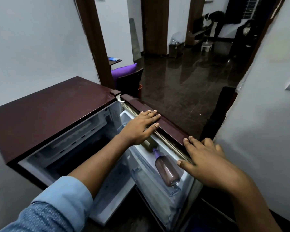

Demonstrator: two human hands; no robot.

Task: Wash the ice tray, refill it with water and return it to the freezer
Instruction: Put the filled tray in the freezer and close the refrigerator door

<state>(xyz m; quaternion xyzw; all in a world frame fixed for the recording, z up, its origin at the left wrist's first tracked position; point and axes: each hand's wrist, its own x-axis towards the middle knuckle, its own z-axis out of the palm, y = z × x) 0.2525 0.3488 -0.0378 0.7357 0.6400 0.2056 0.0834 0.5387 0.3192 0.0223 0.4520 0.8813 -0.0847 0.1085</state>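
left hand (141, 127): fingers (151, 117) straight, close together, flat on the top edge of the open fridge door (171, 129). right hand (203, 158): fingers slightly spread, laid over the same edge near its corner. what looks like the ice tray (77, 133), pale and ridged, sits high inside the open freezer (84, 153). brown bottle (167, 171) in the door rack.

Your left hand (139, 126) covers most of the olive bottle (150, 143) in the door shelf. The freezer compartment (84, 156) is too dark for you to read its contents. Your right hand (206, 158) blurs at its far fingers, so you cannot tell whether they curl over the fridge door (171, 129). The bottom edge cuts your blue sleeve (54, 210).
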